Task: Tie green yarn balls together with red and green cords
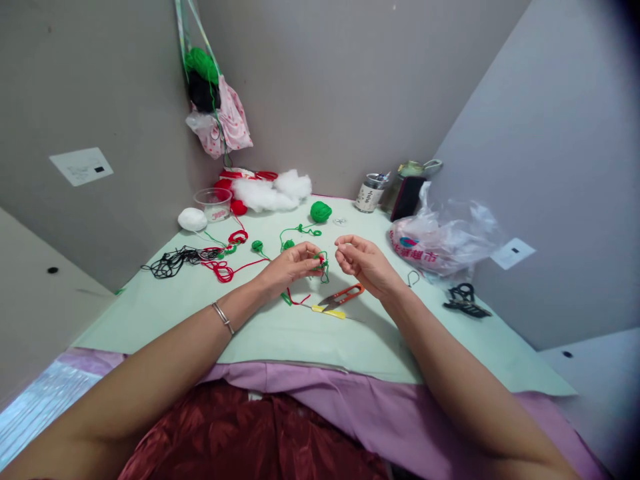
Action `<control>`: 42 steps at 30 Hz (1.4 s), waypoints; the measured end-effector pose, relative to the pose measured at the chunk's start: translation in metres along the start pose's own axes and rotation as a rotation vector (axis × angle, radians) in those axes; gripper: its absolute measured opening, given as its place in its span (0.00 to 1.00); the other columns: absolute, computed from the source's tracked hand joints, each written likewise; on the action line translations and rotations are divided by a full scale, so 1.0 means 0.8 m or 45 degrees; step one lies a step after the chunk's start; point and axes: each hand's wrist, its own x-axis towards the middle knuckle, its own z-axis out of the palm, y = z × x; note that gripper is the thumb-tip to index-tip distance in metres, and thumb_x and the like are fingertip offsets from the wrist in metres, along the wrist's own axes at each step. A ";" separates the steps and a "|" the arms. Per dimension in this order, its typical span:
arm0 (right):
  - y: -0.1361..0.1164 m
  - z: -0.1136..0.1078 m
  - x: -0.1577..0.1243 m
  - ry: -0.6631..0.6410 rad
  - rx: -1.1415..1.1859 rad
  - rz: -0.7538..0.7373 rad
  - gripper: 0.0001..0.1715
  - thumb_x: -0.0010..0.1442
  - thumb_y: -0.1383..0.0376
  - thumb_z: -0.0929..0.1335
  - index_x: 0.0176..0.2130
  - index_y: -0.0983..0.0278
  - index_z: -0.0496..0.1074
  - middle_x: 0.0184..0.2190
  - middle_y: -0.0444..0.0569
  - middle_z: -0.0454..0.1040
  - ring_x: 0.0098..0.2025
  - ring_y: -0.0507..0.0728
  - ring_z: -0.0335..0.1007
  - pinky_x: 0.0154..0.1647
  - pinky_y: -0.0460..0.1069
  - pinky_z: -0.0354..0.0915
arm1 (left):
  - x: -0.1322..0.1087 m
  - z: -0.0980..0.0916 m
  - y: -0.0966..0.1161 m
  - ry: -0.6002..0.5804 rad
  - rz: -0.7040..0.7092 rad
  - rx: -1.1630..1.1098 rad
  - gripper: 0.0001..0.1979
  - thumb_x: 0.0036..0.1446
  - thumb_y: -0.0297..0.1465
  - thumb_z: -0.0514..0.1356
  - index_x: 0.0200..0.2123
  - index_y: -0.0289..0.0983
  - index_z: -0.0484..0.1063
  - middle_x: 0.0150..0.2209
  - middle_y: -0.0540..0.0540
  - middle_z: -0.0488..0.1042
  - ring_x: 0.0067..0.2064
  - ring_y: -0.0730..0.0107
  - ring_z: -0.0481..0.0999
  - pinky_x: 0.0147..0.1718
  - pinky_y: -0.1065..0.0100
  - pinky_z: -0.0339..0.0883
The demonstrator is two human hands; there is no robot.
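My left hand (297, 265), a bracelet on its wrist, pinches a small red and green yarn piece (323, 263) with loose green strands hanging from it. To its right, my right hand (365, 263) is raised with thumb and forefinger pressed together. Something thin and pale may be at those fingertips, too small to name. On the table below both hands lie orange-handled thread snips (345, 295) and a crochet hook with a yellow handle (329, 312). A short red strand (299, 300) rests by the hook's tip.
A green yarn ball (321, 212), white stuffing (273, 192) and a clear tub (216, 205) stand at the back. Black yarn (175, 261) and red yarn (220, 270) lie left. A plastic bag (435, 237), phone (407, 198), pen tin (371, 195) and black clip (466, 301) are right.
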 end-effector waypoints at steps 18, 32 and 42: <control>0.010 0.004 -0.002 0.009 -0.360 -0.168 0.16 0.54 0.54 0.73 0.32 0.65 0.72 0.23 0.44 0.72 0.24 0.49 0.63 0.27 0.46 0.61 | 0.003 -0.006 -0.004 0.139 0.004 -0.013 0.15 0.46 0.34 0.71 0.34 0.34 0.72 0.36 0.48 0.72 0.39 0.71 0.73 0.47 0.61 0.68; 0.013 0.006 0.001 0.116 -0.393 -0.194 0.13 0.52 0.57 0.73 0.30 0.65 0.73 0.22 0.43 0.70 0.24 0.49 0.62 0.28 0.47 0.60 | 0.007 -0.013 -0.007 0.138 0.037 -0.183 0.13 0.47 0.31 0.70 0.35 0.35 0.72 0.35 0.51 0.73 0.38 0.73 0.75 0.49 0.63 0.67; 0.013 0.010 -0.002 0.095 -0.402 -0.405 0.12 0.55 0.61 0.72 0.40 0.62 0.76 0.25 0.43 0.71 0.26 0.50 0.64 0.28 0.47 0.63 | 0.003 -0.014 0.001 -0.017 -0.002 -0.184 0.11 0.51 0.30 0.69 0.36 0.35 0.71 0.37 0.49 0.73 0.38 0.71 0.76 0.45 0.65 0.68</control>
